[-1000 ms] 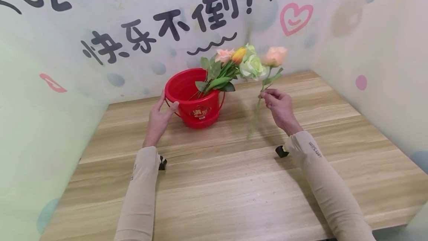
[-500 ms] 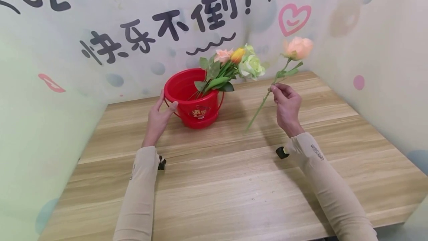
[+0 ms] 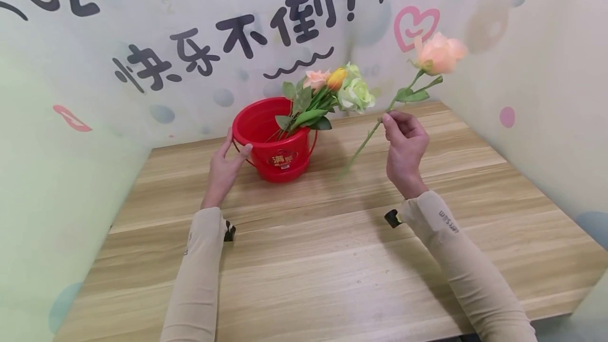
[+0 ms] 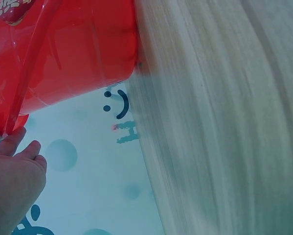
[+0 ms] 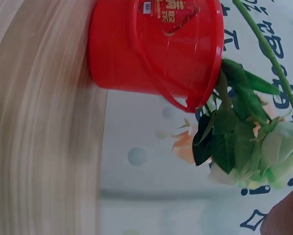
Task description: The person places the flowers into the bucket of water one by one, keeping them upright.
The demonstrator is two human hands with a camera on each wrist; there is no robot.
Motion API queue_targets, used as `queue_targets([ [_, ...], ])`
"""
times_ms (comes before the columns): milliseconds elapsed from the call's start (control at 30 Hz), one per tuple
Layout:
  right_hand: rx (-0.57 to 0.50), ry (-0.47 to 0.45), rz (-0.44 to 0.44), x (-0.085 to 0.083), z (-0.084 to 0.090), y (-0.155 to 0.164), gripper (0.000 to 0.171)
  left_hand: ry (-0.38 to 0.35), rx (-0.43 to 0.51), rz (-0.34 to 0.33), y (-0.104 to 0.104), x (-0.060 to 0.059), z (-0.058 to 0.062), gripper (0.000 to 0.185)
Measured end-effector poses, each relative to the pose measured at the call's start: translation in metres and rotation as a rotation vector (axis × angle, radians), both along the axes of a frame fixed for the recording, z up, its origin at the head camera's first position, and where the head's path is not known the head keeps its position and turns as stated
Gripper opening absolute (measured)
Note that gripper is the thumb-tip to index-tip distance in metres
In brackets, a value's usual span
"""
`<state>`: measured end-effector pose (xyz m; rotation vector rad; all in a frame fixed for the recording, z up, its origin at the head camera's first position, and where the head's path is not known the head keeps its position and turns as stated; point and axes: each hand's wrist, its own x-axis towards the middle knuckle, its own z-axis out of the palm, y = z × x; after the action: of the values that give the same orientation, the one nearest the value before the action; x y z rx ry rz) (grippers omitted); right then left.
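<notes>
1. The right hand (image 3: 404, 146) pinches the peach rose (image 3: 439, 54) mid-stem, aloft beside the red bucket (image 3: 275, 141).
2. The left hand (image 3: 223, 168), fingers straight, steadies the bucket's side.
3. The rose looks light and bendy; the stem is best held.

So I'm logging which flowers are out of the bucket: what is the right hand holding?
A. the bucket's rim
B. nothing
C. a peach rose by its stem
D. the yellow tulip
C: the right hand pinches the green stem of the peach rose in the air, apart from the bunch in the red bucket.
</notes>
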<state>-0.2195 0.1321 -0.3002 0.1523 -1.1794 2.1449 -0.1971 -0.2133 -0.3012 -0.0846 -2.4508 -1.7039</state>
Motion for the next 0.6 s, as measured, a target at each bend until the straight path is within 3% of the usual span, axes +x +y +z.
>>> queue_targets([
  [133,0.015,0.027,0.002,0.003,0.004,-0.008,0.019,-0.009,-0.001,0.007,-0.004,-0.008,-0.008,0.077],
  [367,0.048,0.059,0.005,0.007,0.009,-0.024,0.021,0.025,-0.007,0.013,-0.015,-0.028,-0.036,0.079],
  [600,0.091,0.074,0.031,0.005,0.012,-0.042,0.025,0.037,-0.016,0.021,-0.017,-0.030,-0.041,0.083],
])
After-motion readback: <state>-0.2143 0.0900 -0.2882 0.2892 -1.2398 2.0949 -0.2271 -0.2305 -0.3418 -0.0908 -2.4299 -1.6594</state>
